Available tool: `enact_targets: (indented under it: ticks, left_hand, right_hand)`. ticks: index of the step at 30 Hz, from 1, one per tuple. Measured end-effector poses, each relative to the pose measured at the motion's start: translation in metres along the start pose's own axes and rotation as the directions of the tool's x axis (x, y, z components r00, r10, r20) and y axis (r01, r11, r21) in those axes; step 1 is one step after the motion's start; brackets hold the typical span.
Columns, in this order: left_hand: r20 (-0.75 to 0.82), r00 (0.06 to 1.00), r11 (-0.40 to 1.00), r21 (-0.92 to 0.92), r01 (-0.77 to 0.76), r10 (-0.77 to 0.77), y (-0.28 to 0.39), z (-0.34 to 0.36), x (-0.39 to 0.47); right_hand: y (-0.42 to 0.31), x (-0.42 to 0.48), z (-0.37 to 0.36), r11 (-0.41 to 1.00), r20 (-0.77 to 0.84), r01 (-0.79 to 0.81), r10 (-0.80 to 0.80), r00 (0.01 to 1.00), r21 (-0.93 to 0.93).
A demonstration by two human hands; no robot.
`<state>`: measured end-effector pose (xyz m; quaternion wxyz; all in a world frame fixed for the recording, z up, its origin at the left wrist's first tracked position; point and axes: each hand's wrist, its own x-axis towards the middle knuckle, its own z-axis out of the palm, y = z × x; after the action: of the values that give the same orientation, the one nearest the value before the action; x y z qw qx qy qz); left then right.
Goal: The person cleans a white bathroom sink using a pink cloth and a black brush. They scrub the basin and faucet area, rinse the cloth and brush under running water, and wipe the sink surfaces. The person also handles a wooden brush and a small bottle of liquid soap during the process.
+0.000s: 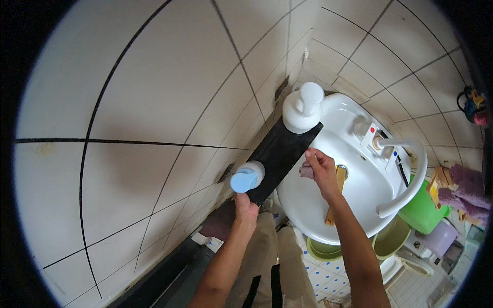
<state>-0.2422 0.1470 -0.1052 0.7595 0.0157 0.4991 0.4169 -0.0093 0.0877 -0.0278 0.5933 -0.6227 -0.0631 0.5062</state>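
A narrow black shelf [280, 154] runs along the tiled wall, over the left rim of a white washbasin [369, 165]. At its far end stands a white pump bottle [302, 109]. Near its close end is a white bottle with a light blue cap [245, 181]. Just below that cap, my left hand [246, 210] is at the shelf's near end; its fingers are mostly hidden, so its grip is unclear. My right hand [321, 169] holds a mauve cloth [306, 171], its fingertips at the shelf's right edge. A yellowish flat strip [330, 215] lies in the basin, partly behind my right forearm.
A white faucet [418, 165] with a curved spout rises from the basin's right side. Green basins [323, 250] and a bright green container [421, 208] are below it. Purple cloths [468, 188] hang at the right. Tiled walls stand close on the left and behind the basin.
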Motion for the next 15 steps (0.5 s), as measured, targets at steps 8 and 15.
enact_targets:
  ticks: [8, 15]
  left_hand:
    - [-0.016, 1.0, 1.0, 0.005, 0.01, -0.01, -0.003, 0.003, 0.008]
    - [-0.077, 0.997, 0.999, -0.027, 0.027, -0.029, -0.001, 0.022, 0.004]
  right_hand:
    - [0.005, 0.034, 0.012, 0.993, 0.064, 0.114, -0.112, 0.992, -0.03]
    - [0.001, 0.042, 0.02, 0.994, 0.027, 0.092, -0.091, 0.995, -0.053]
